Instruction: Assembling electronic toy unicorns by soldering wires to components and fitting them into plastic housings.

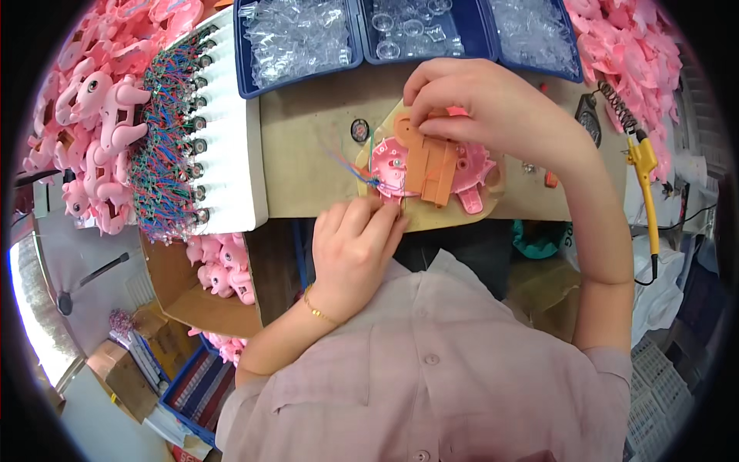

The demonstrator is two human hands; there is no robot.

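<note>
A pink plastic toy shell half (391,159) lies inner side up on a yellowish board (443,223) on the bench. Across it sits an orange plastic housing (431,171) with a rounded upper end. My right hand (466,100) comes over from the far side, its thumb and fingers closed on that upper end. My left hand (356,239) is at the shell's near left edge, fingertips pinched together by thin red and blue wires (375,182); what they grip is too small to tell. A small round black speaker (359,130) lies left of the shell.
Blue bins (356,58) of clear plastic parts line the back. Wired speakers (165,142) sit along a white foam block (239,154) at left. Pink toy bodies (108,123) are heaped left and right. A yellow-handled tool (645,165) with a coiled cord hangs at right.
</note>
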